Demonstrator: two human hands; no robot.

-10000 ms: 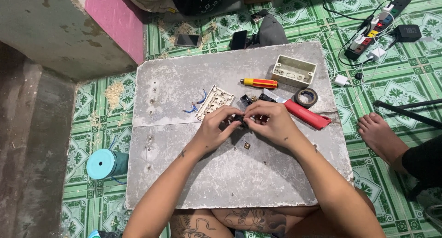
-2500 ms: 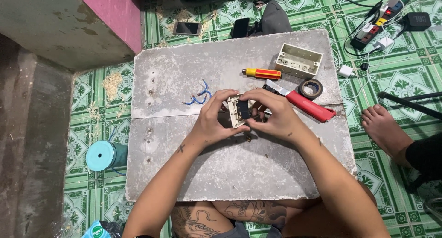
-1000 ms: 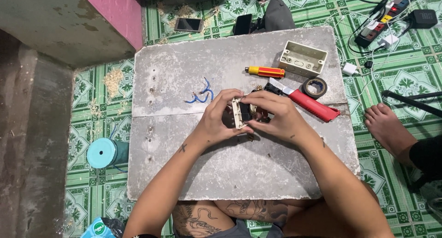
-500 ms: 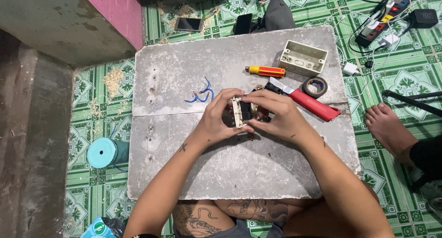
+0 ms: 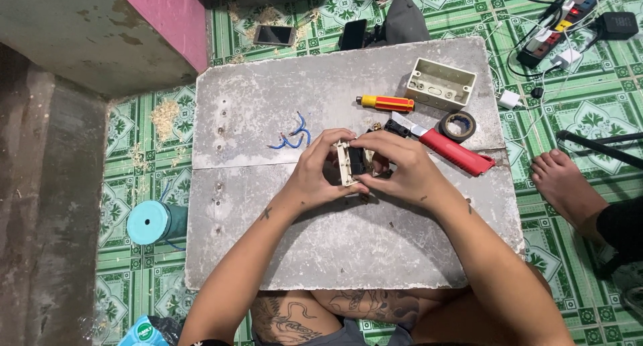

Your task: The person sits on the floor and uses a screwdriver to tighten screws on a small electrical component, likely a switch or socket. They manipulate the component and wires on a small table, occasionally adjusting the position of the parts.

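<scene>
Left hand (image 5: 315, 178): gripped white switch plate (image 5: 346, 164) edge-on
Right hand (image 5: 402, 168): fingers pinched plate's top
Board (image 5: 321, 252): bore blue wires (image 5: 291, 137), screwdriver (image 5: 387, 103), red knife (image 5: 455, 152), tape roll (image 5: 458, 125), beige box (image 5: 440, 85)

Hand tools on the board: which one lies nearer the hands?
The red-handled utility knife, its blade end beside the right hand. The orange-and-yellow screwdriver lies farther up, by the beige box.

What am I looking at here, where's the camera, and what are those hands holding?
The camera sits on a person's head, looking down at their own bare hands over a grey board on a green tiled floor. The left hand and right hand together hold a small white switch plate. On the board lie blue wire pieces, a screwdriver, a red utility knife, a tape roll and a cream plastic box. Another person's bare foot is at the right.
</scene>
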